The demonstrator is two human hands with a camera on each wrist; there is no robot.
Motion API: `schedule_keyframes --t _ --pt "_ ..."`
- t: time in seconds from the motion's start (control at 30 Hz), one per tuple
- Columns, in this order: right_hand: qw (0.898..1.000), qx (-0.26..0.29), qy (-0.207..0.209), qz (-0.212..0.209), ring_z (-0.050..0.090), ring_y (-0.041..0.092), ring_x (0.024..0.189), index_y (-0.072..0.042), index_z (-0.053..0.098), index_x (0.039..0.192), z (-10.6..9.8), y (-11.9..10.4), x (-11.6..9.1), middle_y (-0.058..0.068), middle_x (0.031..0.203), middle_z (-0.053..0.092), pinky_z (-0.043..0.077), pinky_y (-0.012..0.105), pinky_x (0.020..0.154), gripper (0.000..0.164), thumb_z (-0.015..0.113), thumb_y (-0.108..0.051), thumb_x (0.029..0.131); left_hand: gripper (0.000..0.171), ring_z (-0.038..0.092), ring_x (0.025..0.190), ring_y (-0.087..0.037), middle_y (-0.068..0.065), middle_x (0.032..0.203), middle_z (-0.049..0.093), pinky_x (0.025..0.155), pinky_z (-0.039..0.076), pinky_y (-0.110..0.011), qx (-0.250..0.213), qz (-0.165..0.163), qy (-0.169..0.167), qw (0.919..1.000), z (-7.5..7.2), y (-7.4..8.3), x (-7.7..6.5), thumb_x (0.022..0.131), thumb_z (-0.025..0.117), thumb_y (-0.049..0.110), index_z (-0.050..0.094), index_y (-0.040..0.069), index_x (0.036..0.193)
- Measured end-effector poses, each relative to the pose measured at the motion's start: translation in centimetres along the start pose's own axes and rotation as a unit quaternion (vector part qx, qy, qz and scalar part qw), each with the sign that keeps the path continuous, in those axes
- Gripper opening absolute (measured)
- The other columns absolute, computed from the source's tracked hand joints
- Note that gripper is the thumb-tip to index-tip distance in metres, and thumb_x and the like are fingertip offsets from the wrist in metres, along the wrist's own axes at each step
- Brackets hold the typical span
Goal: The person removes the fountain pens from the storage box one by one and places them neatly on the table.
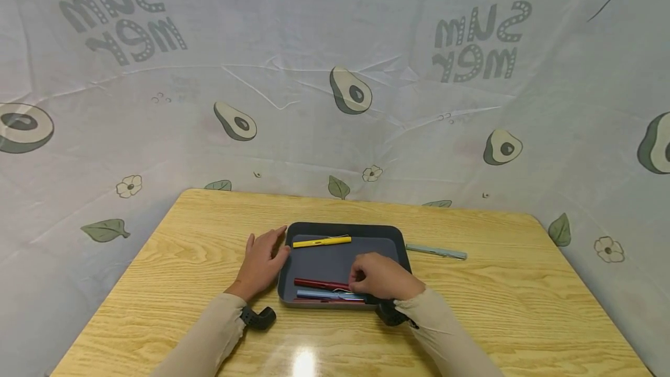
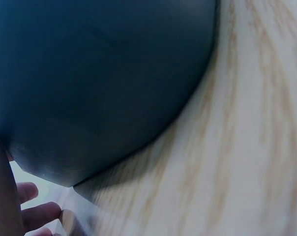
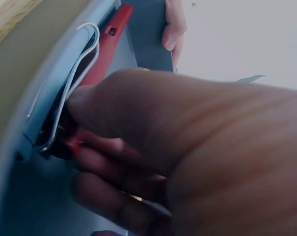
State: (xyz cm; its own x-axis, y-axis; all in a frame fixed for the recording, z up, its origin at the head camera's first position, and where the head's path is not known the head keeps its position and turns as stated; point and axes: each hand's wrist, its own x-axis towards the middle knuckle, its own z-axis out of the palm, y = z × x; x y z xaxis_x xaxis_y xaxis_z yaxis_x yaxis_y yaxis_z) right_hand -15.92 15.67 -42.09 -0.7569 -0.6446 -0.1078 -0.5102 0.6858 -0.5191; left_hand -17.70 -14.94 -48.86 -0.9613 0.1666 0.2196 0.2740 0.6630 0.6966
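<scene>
A dark grey tray (image 1: 344, 230) holds several pens. Inside it, my right hand (image 1: 384, 277) pinches a red pen (image 3: 108, 51) between thumb and fingers, and part of the pen is hidden behind the thumb. Beside that pen lies a light blue pen (image 1: 324, 294), near a silver wire clip (image 3: 95, 42). Against the tray's near wall a dark pinkish-red pen (image 1: 314, 301) partly shows. A yellow pen (image 1: 321, 241) lies near the far side. My left hand (image 1: 263, 263) rests at the tray's left rim, thumb over the edge, other fingers loosely extended outside.
A pale grey-green pen (image 1: 437, 251) lies on the wooden table (image 1: 209, 220) right of the tray. Behind the table hangs a pale curtain (image 1: 293, 150) printed with avocados and leaves. Black wrist devices (image 1: 257, 317) sit at both cuffs.
</scene>
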Motion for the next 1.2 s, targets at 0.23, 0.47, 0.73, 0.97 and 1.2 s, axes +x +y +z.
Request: schedule_keyframes --t 0.23,0.47,0.73,0.97,1.2 --pt "0.999 -0.023 0.030 -0.004 0.051 0.002 0.066 -0.023 0.071 0.084 0.0 0.1 0.1 -0.014 0.083 0.061 0.047 0.026 0.061 0.015 0.074 -0.013 0.095 0.057 0.042 0.146 -0.037 -0.014 0.155 0.051 0.125 0.000 -0.063 0.005 0.001 0.000 1.0000 0.2 0.0 0.1 0.106 0.056 0.032 0.045 0.010 0.158" --pt "1.000 0.008 0.018 -0.006 0.052 0.003 0.064 -0.020 0.070 0.090 -0.6 0.7 0.2 -0.013 0.080 0.063 0.047 0.025 0.060 0.009 0.072 -0.015 0.098 0.057 0.042 0.146 -0.038 -0.014 0.152 0.054 0.125 0.001 -0.064 0.004 -0.001 0.003 1.0000 0.4 0.1 0.1 0.106 0.056 0.030 0.045 0.008 0.157" --pt "0.998 0.002 0.052 -0.025 0.058 0.003 0.072 -0.014 0.073 0.095 -0.6 1.1 0.6 -0.006 0.086 0.069 0.052 0.026 0.066 0.008 0.068 -0.010 0.100 0.059 0.045 0.143 -0.037 -0.014 0.147 0.059 0.125 0.002 -0.063 -0.001 -0.006 0.016 0.9999 0.5 0.1 0.3 0.105 0.057 0.028 0.042 0.009 0.159" --pt "0.996 -0.014 0.088 -0.010 0.065 0.011 0.081 -0.008 0.072 0.102 -0.6 1.2 0.9 0.000 0.095 0.071 0.056 0.032 0.071 0.008 0.064 -0.006 0.102 0.057 0.046 0.143 -0.036 -0.013 0.146 0.059 0.125 0.001 -0.063 0.005 -0.005 0.013 0.9999 0.9 -0.2 0.6 0.106 0.056 0.027 0.042 0.010 0.159" --pt "0.996 -0.010 0.092 -0.005 0.063 0.011 0.080 -0.010 0.069 0.100 -0.5 1.3 0.8 -0.001 0.093 0.069 0.054 0.032 0.069 0.008 0.062 -0.005 0.103 0.055 0.044 0.145 -0.037 -0.013 0.153 0.054 0.125 0.001 -0.064 0.004 -0.001 0.012 0.9999 0.9 -0.2 0.5 0.107 0.056 0.029 0.045 0.014 0.158"
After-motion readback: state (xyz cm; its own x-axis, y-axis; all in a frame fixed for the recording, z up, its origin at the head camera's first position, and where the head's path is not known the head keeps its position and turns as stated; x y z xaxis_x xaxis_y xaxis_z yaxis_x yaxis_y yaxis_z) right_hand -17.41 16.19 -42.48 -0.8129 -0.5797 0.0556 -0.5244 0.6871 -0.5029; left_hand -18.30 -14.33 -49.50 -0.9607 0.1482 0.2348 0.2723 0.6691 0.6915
